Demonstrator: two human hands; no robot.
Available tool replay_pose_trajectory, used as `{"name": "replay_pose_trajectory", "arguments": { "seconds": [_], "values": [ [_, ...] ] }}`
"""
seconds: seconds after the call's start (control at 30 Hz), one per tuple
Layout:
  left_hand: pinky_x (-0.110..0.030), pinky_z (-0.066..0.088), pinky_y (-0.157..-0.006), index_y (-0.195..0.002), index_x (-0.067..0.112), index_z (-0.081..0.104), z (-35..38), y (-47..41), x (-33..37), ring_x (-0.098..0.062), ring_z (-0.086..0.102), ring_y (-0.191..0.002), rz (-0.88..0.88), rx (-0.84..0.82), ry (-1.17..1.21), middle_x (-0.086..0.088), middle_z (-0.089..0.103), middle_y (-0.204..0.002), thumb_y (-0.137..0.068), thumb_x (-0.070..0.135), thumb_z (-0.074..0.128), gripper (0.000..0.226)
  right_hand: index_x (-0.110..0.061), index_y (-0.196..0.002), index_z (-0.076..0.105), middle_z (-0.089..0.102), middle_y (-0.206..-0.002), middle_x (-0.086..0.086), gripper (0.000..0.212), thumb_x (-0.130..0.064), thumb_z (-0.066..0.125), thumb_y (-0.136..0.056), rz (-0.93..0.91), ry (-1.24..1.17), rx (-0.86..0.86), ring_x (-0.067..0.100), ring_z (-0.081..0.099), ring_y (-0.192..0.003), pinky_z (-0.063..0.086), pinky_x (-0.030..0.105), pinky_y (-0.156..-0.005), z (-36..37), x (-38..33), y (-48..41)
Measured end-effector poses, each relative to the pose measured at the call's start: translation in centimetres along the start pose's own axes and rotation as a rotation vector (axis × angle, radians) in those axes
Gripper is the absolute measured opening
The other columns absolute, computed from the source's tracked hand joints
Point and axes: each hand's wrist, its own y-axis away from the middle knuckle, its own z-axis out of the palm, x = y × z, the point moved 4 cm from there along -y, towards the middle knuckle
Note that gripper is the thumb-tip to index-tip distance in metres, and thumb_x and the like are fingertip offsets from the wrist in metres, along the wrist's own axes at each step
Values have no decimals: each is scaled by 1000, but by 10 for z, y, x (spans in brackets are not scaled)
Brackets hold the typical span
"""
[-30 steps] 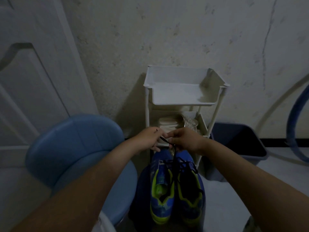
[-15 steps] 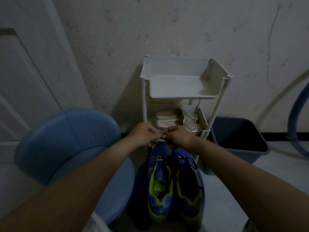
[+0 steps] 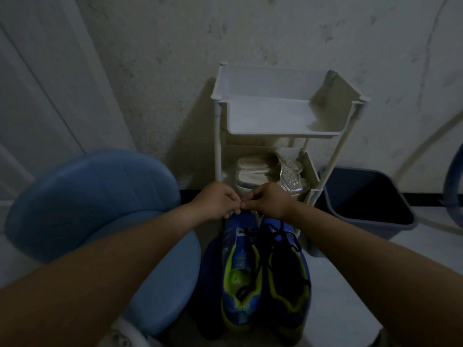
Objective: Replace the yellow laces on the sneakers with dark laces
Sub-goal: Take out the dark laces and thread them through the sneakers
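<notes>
both hands (image 3: 241, 202) pinched together over sneakers (image 3: 265, 269); dark lace (image 3: 260, 246) looks limp, thin, best gripped at tip.

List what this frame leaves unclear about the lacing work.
- What the left hand and right hand pinch: curled fingertips hide it, head view.
- Toes of the sneakers: covered by both hands.
- Dark laces: dim light, so their path through the eyelets is unreadable.
- Any yellow laces: none can be made out in the gloom.
- Lower rack shelf: partly behind the hands.
</notes>
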Motion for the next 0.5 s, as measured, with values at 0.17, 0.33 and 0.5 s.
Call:
{"name": "replay_pose_trajectory", "arguments": {
  "seconds": [0.17, 0.33, 0.5],
  "values": [
    [-20, 45, -44, -82, 14, 72, 11, -6, -13, -13, 63, -58, -88, 50, 59, 1, 74, -78, -89, 17, 67, 9, -13, -81, 77, 74, -74, 2, 7, -20, 80, -79, 13, 91, 7, 12, 62, -57, 56, 28, -61, 3, 6, -11],
    [-30, 58, -63, -86, 18, 68, 21, -5, -26, -15, 65, -74, -208, 48, -24, -1, 69, -86, -82, 24, 73, 8, -24, -86, 74, 70, -85, -6, 7, -30, 73, -85, 74, 311, -36, 8, 63, -79, 48, 21, -66, 14, 23, -12],
    [-37, 61, -70, -101, 4, 71, 41, 11, -38, -22, 70, -85, -345, -176, -154, -10, 71, -99, -72, 43, 82, 50, -15, -96, 77, 73, -97, 5, 18, -30, 71, -87, 78, 380, -79, 15, 65, -89, 50, 27, -76, 34, 26, -10]
  ]
}}
